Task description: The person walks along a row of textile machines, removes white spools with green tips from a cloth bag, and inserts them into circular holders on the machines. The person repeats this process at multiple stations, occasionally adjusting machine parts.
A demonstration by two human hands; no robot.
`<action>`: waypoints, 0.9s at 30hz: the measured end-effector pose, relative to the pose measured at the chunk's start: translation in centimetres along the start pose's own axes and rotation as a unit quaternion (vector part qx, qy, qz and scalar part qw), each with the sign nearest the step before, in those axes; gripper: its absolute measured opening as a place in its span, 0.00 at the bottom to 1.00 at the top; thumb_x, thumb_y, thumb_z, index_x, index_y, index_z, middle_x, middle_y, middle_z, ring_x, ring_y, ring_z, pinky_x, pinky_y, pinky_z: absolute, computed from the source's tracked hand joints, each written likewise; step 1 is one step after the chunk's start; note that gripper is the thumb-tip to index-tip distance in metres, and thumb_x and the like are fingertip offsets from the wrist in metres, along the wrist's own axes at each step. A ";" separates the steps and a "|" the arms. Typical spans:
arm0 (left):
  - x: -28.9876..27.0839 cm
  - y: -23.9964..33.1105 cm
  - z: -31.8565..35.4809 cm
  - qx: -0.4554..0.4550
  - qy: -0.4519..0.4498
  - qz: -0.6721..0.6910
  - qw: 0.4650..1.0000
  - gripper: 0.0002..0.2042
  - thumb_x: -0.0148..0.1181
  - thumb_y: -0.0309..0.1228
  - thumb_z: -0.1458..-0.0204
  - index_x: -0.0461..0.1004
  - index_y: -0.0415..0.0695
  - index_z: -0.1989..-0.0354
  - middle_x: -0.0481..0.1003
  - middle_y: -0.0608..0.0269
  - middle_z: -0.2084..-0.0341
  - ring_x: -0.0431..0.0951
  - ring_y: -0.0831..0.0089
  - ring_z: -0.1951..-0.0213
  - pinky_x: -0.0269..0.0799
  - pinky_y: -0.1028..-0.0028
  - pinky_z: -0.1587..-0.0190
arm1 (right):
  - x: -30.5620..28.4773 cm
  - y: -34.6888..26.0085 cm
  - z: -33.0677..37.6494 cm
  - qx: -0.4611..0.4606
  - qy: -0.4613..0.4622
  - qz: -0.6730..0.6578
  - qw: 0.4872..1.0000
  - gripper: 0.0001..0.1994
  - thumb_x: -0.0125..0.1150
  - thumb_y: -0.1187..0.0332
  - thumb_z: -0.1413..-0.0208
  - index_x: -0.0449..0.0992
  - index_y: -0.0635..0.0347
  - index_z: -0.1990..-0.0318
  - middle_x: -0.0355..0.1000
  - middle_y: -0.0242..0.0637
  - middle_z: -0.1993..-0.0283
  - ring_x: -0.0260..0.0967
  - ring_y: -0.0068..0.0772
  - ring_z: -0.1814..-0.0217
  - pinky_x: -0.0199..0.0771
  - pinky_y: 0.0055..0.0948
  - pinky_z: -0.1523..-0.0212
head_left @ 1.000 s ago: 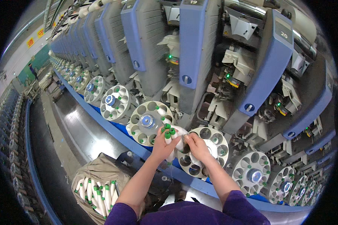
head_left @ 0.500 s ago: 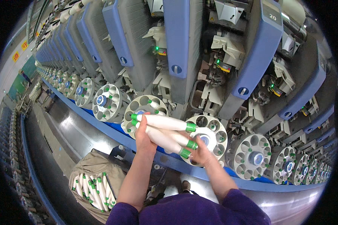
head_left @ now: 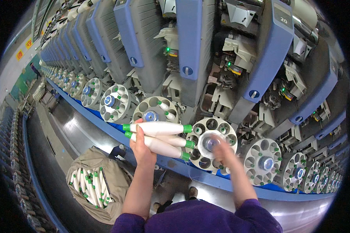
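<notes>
My left hand (head_left: 143, 150) is closed around three white yarn bobbins (head_left: 162, 128) with green ends, fanned out side by side and pointing right. Their right ends reach the edge of a round bobbin magazine (head_left: 198, 150) with pockets around a pale central hub. Over the right side of that magazine is my right hand (head_left: 224, 154), close to the hub; its fingers are smeared by motion. A thin thread hangs below the bobbins' right ends. Just behind the bobbins, another round magazine (head_left: 160, 110) has white bobbins in two of its pockets.
A long row of similar magazines (head_left: 265, 173) runs along a blue rail (head_left: 105, 132), below tall blue and grey machine units (head_left: 190, 42). At lower left stands a beige cloth sack (head_left: 118, 180) full of bobbins (head_left: 90, 186). A person (head_left: 35, 70) stands far off at left.
My right hand has left the bobbins' ends and moved right, over the magazine hub. The bobbins in my left hand have shifted slightly left and lie more level.
</notes>
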State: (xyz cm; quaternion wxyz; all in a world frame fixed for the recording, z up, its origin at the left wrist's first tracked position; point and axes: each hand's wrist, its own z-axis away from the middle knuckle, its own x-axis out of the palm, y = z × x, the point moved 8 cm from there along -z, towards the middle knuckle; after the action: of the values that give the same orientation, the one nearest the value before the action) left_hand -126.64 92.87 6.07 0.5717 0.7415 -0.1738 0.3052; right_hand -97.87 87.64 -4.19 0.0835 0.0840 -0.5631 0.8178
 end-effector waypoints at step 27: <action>-1.7 0.9 4.6 0.075 0.097 0.013 0.992 0.16 0.48 0.34 0.42 0.63 0.39 0.49 0.70 0.58 0.60 0.71 0.70 0.58 0.68 0.69 0.53 | 8.9 7.8 2.3 0.198 -0.339 -0.223 0.892 0.15 0.46 0.53 0.40 0.70 0.54 0.58 0.60 0.21 0.84 0.49 0.15 0.89 0.54 0.16 0.86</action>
State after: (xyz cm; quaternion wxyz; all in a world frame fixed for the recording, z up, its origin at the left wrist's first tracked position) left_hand -127.29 88.13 4.85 0.5244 0.7472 -0.1034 0.3950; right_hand -108.22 83.13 -8.44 0.0499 0.4943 -0.3497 0.7943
